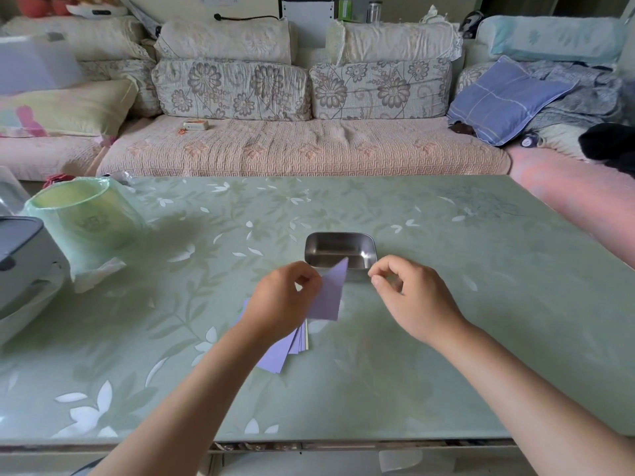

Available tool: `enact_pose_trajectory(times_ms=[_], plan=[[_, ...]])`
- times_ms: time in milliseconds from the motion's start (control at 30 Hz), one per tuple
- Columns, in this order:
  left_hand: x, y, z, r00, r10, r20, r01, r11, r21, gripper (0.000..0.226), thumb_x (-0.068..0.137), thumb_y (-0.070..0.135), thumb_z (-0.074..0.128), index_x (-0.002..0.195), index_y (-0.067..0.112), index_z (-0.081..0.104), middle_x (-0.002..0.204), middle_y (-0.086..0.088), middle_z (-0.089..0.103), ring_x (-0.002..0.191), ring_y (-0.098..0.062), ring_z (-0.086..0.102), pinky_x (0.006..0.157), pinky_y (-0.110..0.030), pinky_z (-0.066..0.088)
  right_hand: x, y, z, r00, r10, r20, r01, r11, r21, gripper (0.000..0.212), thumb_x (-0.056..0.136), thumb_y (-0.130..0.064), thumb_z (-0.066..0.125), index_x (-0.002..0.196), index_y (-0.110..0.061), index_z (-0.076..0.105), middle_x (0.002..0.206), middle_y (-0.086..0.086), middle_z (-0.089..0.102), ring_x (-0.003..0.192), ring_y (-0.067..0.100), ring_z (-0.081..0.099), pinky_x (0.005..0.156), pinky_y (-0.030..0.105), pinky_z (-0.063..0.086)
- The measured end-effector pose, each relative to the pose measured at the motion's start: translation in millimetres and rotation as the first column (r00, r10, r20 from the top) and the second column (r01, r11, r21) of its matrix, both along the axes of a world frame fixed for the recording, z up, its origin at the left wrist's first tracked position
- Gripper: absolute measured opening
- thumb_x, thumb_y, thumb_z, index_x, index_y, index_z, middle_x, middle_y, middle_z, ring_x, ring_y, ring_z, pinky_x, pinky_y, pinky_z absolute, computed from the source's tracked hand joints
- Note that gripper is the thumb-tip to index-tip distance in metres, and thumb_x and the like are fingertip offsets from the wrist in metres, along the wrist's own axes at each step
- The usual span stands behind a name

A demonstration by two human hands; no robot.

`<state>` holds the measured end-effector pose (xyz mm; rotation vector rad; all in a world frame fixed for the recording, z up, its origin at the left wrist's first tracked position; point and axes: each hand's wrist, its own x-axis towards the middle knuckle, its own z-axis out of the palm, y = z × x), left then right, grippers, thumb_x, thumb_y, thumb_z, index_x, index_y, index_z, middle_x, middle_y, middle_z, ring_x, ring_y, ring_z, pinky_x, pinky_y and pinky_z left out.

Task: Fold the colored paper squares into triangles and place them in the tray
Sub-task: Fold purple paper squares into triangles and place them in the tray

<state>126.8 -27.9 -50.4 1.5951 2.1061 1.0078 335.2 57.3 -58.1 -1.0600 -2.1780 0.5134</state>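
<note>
Your left grip [281,300] pinches 1 purple sheet [331,293] clear of the stack [275,359]; right grip [409,293] curled, empty, ready to fold.

- This is a living room in a home.
- A long sofa [302,149] with flowered back cushions [230,89] stands behind a low table [446,304].
- A blue pillow [505,97] and a crumpled blanket [580,87] lie on the sofa.
- The table top is green with a leaf pattern.
</note>
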Motion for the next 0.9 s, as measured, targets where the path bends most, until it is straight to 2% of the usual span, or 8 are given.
enact_pose_trajectory(times_ms=[100,200,267,333,467,667,800,900], plan=[[6,3,0,0.922,0.146,0.358,-0.123,0.989,-0.086,0.016,0.093,0.022,0.056,0.079,0.021,0.063,0.066,0.012,0.056,0.06,-0.006,0.047,0.053,-0.017,0.036,-2,-6,-2,0.986,0.165,0.016,-0.165,0.986,0.028,0.043,0.083,-0.01,0.065,0.114,-0.037,0.056,0.109,-0.022,0.055,0.076,0.008,0.06,0.072,0.029,0.05],[13,4,3,0.836,0.179,0.519,-0.113,0.981,-0.157,0.015,0.094,0.018,0.057,0.081,0.013,0.064,0.068,0.005,0.057,0.059,-0.011,0.05,0.049,-0.014,0.038,-5,-11,-5,0.947,0.288,0.143,-0.303,0.948,0.1,0.058,0.075,-0.009,0.07,0.122,-0.037,0.052,0.132,-0.017,0.043,0.104,0.008,0.057,0.082,0.033,0.053],[15,3,6,0.784,0.164,0.598,-0.074,0.982,-0.173,0.016,0.095,0.018,0.056,0.082,0.013,0.064,0.072,0.004,0.063,0.057,-0.009,0.055,0.051,-0.015,0.04,-8,-12,-6,0.944,0.279,0.176,-0.308,0.936,0.168,0.054,0.072,-0.014,0.078,0.117,-0.034,0.056,0.136,-0.01,0.044,0.112,0.012,0.056,0.088,0.034,0.051],[15,3,8,0.744,0.156,0.65,-0.036,0.98,-0.195,0.015,0.096,0.018,0.055,0.086,0.014,0.064,0.075,0.004,0.066,0.057,-0.01,0.059,0.055,-0.021,0.04,-11,-11,-8,0.956,0.254,0.148,-0.284,0.926,0.248,0.041,0.072,-0.016,0.082,0.105,-0.029,0.062,0.132,-0.005,0.05,0.106,0.013,0.058,0.089,0.038,0.049],[16,2,5,0.723,0.129,0.679,0.008,0.981,-0.196,0.007,0.096,0.012,0.057,0.09,0.01,0.061,0.069,0.004,0.069,0.054,-0.009,0.064,0.064,-0.027,0.046,-12,-8,-10,0.966,0.249,0.077,-0.26,0.91,0.324,0.011,0.08,-0.02,0.074,0.088,-0.027,0.069,0.122,-0.005,0.059,0.102,0.017,0.058,0.087,0.041,0.047],[16,0,6,0.666,0.089,0.741,0.022,0.99,-0.139,0.022,0.09,0.003,0.063,0.11,0.012,0.065,0.088,-0.009,0.077,0.076,-0.018,0.071,0.073,-0.025,0.056,-13,-10,-9,0.965,0.259,-0.027,-0.255,0.961,0.108,0.003,0.086,-0.028,0.073,0.086,-0.029,0.07,0.121,-0.011,0.059,0.109,0.008,0.058,0.095,0.026,0.044],[19,-4,10,0.664,0.027,0.748,0.09,0.989,-0.115,0.017,0.091,0.006,0.062,0.099,0.019,0.069,0.097,-0.006,0.077,0.089,-0.023,0.075,0.084,-0.034,0.054,-11,-12,-3,0.967,0.218,-0.129,-0.231,0.968,-0.098,0.011,0.089,-0.024,0.074,0.083,-0.031,0.068,0.118,-0.015,0.063,0.111,-0.001,0.059,0.094,0.01,0.039],[21,-4,9,0.68,0.006,0.733,0.119,0.986,-0.118,0.017,0.093,0.01,0.061,0.102,0.018,0.072,0.099,-0.004,0.077,0.089,-0.02,0.075,0.086,-0.034,0.055,-12,-12,-1,0.967,0.152,-0.205,-0.196,0.958,-0.211,0.009,0.089,-0.022,0.074,0.081,-0.023,0.07,0.102,-0.016,0.07,0.098,-0.003,0.062,0.086,0.01,0.041]])
